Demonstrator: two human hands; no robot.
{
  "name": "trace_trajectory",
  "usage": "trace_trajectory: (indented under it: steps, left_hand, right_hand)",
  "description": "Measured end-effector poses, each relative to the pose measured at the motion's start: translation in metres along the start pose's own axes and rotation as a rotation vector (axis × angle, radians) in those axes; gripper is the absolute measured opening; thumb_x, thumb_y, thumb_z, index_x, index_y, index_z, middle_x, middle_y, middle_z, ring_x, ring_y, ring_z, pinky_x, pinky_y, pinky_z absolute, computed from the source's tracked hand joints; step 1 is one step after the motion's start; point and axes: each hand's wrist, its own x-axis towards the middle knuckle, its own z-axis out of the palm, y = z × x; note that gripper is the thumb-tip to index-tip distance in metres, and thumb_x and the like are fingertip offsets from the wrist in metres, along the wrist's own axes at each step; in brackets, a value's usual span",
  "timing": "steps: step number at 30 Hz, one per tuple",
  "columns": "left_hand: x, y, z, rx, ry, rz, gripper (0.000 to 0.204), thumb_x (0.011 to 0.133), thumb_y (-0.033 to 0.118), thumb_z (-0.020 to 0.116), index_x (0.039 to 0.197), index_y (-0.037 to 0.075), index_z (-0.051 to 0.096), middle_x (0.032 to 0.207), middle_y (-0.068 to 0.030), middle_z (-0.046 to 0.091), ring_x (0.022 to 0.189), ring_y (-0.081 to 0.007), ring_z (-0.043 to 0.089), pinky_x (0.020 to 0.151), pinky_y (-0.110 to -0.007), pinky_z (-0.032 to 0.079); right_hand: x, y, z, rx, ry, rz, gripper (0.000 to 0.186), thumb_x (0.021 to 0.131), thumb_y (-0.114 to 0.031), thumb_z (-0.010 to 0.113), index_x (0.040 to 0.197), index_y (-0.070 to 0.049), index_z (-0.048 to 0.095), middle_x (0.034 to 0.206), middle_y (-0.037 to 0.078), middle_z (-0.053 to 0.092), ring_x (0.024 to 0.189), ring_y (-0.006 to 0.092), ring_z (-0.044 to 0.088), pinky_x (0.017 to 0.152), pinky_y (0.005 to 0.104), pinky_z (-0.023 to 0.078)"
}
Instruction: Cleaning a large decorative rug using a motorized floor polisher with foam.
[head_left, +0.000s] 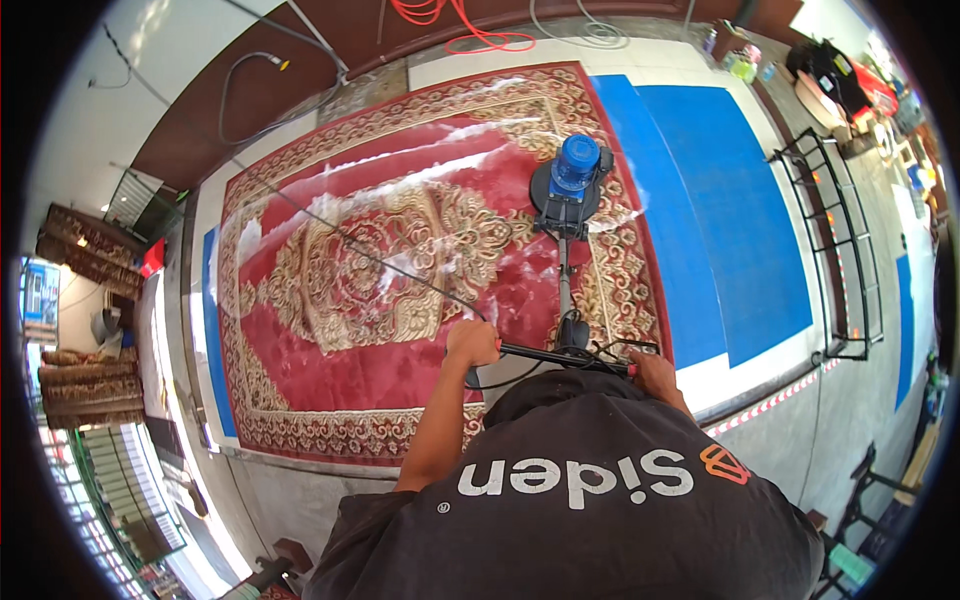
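Blue-motored rotary scrubber point(577, 168) stands upper right of centre on a foam-streaked red patterned rug point(300, 385); left hand point(472, 343) and right hand point(655, 373) clamp its handlebar point(545, 353). Should the dark cable point(400, 268) slacken, the scrubber's round base point(541, 188) could snag it. Counted: one scrubber, rug, handlebar, cable; two hands; two blue mats point(740, 200), right.

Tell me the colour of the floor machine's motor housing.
The motor housing is blue; the head view, the only one here, shows it.
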Motion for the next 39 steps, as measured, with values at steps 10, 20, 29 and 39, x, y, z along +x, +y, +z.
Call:
trace_trajectory:
  steps: [10,20,29,39]
  left_hand:
    - [-0.108,-0.125,0.019,-0.106,0.069,-0.129,0.020,0.070,0.026,0.071,0.082,0.016,0.083,0.088,-0.0173,0.078,0.087,-0.0384,0.076,0.081,-0.049,0.059]
    - [-0.198,-0.268,0.022,-0.159,0.105,-0.346,0.022,0.076,0.028,0.069,0.087,0.014,0.083,0.093,-0.0152,0.079,0.091,-0.0373,0.076,0.083,-0.049,0.060]
    - [-0.261,-0.401,0.022,-0.153,0.134,-0.481,0.026,0.076,0.035,0.067,0.086,0.018,0.083,0.091,-0.0159,0.079,0.091,-0.0375,0.077,0.083,-0.049,0.061]
    - [-0.298,-0.536,-0.020,-0.200,0.144,-0.571,0.025,0.077,0.035,0.068,0.085,0.017,0.083,0.089,-0.0166,0.078,0.088,-0.0383,0.077,0.081,-0.050,0.061]
  right_hand:
    - [0.006,-0.147,0.013,-0.212,-0.009,-0.182,0.029,0.077,-0.010,0.067,0.105,-0.013,0.069,0.100,0.018,0.075,0.098,0.0412,0.073,0.078,0.0549,0.057]
    - [0.068,-0.306,0.037,-0.258,-0.015,-0.443,0.036,0.081,-0.022,0.069,0.117,-0.018,0.073,0.103,0.017,0.078,0.094,0.0401,0.075,0.079,0.0540,0.060]
    - [0.160,-0.421,0.103,-0.293,-0.251,-0.542,0.042,0.083,-0.041,0.079,0.116,-0.018,0.069,0.100,0.018,0.077,0.100,0.0412,0.075,0.081,0.0578,0.059]
    - [0.240,-0.595,0.095,-0.364,-0.299,-0.674,0.043,0.079,-0.039,0.083,0.112,-0.017,0.066,0.092,0.018,0.077,0.089,0.0407,0.077,0.074,0.0549,0.061]
